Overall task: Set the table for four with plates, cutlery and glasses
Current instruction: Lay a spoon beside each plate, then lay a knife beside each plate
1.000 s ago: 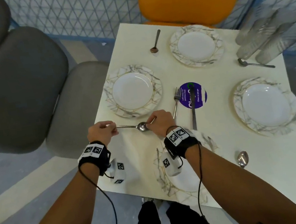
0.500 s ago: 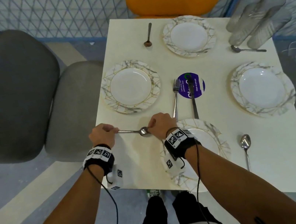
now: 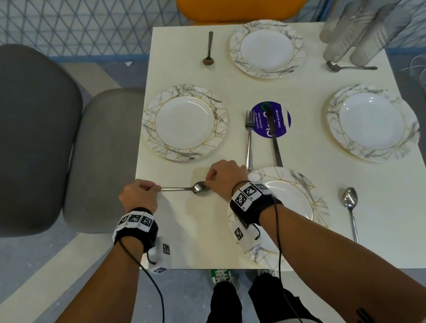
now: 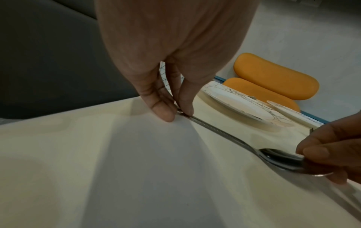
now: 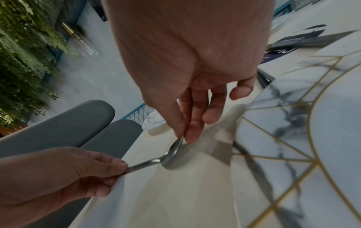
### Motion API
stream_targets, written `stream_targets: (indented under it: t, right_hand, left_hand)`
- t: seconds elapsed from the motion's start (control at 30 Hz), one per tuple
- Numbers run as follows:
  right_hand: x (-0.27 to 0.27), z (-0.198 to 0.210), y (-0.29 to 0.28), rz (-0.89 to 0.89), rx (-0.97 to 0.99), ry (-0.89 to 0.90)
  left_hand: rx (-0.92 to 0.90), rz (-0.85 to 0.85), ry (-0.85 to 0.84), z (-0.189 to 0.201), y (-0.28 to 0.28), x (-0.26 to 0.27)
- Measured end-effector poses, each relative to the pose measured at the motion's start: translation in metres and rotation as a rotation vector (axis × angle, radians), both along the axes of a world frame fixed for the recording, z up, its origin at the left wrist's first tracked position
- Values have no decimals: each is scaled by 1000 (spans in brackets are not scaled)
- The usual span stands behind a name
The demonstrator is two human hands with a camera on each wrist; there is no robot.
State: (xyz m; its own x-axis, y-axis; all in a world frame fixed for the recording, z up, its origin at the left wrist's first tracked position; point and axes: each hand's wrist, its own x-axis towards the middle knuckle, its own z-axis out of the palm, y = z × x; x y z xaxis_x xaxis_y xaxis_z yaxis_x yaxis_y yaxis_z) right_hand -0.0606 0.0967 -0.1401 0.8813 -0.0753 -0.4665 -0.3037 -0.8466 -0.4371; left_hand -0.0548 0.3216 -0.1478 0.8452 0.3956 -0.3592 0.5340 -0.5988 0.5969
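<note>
While both hands work on one piece of cutlery, most of the setting is visible from the head view. The left hand [image 3: 139, 194] pinches the handle end of a spoon [image 3: 187, 188], and the right hand [image 3: 225, 175] pinches the tip of its bowl, so each hand is closed on the same spoon. It lies across the near-left part of the desk [image 3: 402, 237], between the left plate [image 3: 184, 122] and the near plate [image 3: 301, 192], and in the left wrist view the handle seems to rest on or just above the surface; I cannot tell which.

I judge the plates as done: four marble-pattern plates stand on the desk, the other two being the far plate [image 3: 266, 48] and the right plate [image 3: 373, 122]. Three more spoons are already laid out: one beside the far plate [image 3: 208, 50], one near the glasses [image 3: 349, 67], and one to the right of the near plate [image 3: 351, 208]. The held spoon looks like the fourth, meant for the left place.

Much is left. Only one fork [image 3: 249, 138] and one knife [image 3: 273, 135] show, and both lie in the middle of the desk, the knife across a purple round sticker [image 3: 262, 128]. The ribbed glasses [image 3: 363, 25] stand grouped at the far right corner, none beside a plate; how many there are I cannot count surely. So the glasses are not yet distributed, and the fork and knife are not yet assigned to a place.
</note>
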Motion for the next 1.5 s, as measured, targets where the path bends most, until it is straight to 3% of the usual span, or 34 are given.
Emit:
stream_targets:
  t: [0.43,0.73,0.9,1.07,1.27,1.5]
  right_hand:
    - [2,22,-11,-45,75,-53]
    - [15,45,-80,-288,243,-232]
    - [22,48,-134,-372,203,-270]
    - [40,38,-176,-377,85,-173]
    - [68,14,-205,-336,36,-97]
    - [94,-17,-210,-286,-4,-63]
  left_hand:
    - [24,-33,-69,23,-13,9]
    - [-176,-267,-206,60,-109,44]
    - [-289,-351,-124,66,-173,59]
    - [-353,-409,-34,56,-231,67]
    - [-425,-341,112,33,-282,75]
    - [-385,-284,191,7,-302,89]
